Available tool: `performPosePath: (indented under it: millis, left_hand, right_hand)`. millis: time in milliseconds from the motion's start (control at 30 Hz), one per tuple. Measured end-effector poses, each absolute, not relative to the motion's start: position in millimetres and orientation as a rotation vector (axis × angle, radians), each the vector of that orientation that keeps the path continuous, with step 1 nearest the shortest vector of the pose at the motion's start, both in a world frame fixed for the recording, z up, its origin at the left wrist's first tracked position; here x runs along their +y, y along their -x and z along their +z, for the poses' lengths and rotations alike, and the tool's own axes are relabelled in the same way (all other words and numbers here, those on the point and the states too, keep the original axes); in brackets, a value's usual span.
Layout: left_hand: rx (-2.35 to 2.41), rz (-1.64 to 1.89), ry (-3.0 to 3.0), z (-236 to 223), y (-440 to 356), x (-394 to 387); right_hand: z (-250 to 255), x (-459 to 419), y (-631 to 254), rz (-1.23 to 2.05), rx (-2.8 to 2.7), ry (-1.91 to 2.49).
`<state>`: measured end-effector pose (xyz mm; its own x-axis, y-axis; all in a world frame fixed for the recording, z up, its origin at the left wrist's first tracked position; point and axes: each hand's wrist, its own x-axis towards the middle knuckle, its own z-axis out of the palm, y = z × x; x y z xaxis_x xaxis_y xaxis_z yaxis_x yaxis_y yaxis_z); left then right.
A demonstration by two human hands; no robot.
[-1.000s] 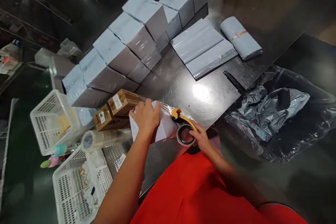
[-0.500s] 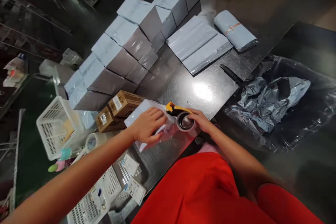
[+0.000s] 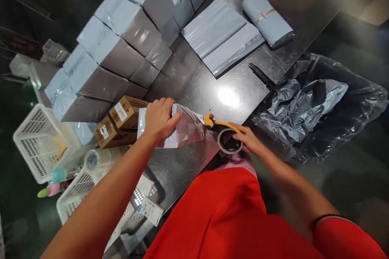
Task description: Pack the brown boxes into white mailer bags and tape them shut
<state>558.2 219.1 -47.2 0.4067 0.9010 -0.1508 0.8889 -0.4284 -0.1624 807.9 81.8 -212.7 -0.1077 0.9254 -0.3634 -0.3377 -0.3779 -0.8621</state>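
My left hand (image 3: 161,119) lies over a white plastic-wrapped parcel (image 3: 190,129), its fingers curled round the far side and its thumb on top. In my right hand (image 3: 246,135) is a yellow-handled tape dispenser (image 3: 209,120) with a wide roll of tape (image 3: 230,141) on it. The dispenser's head is beside the parcel's right end. A strip of clear tape seems to stretch from it to the parcel. My left hand hides part of the parcel.
Stacked white parcels (image 3: 121,40) and brown boxes (image 3: 117,123) stand beyond my left arm. Flat mailer bags (image 3: 225,36) and a banded bundle (image 3: 267,18) lie on the metal table (image 3: 158,170). White baskets (image 3: 33,141) are at left; crumpled plastic (image 3: 304,105) is at right.
The tape dispenser has moved right, away from my left hand, uncovering more of the parcel's right end. My left hand has moved to the parcel's far side. The view has shifted.
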Motion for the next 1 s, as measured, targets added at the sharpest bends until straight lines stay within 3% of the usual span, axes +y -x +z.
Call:
performPosePath:
  millis: [200, 333, 633, 833, 1000]
  left_hand:
    - [-2.120, 0.205, 2.254, -48, -581, 214]
    - [-2.198, 0.143, 2.202, -50, -584, 209]
    - [-2.278, 0.151, 2.140, -51, -583, 206]
    - [-2.384, 0.075, 2.083, -55, -581, 214]
    - [-2.810, -0.277, 2.028, -56, -518, 275]
  right_hand:
    - [-210, -52, -762, 1.739, -0.535, 1.265]
    - [-209, -87, -734, 1.744, -0.479, 1.302]
    - [-202, 26, -720, 1.739, -0.939, 1.015]
    - [-175, 65, -672, 1.764, -1.848, 0.932]
    - [-164, 47, -755, 1.856, -1.631, 0.997]
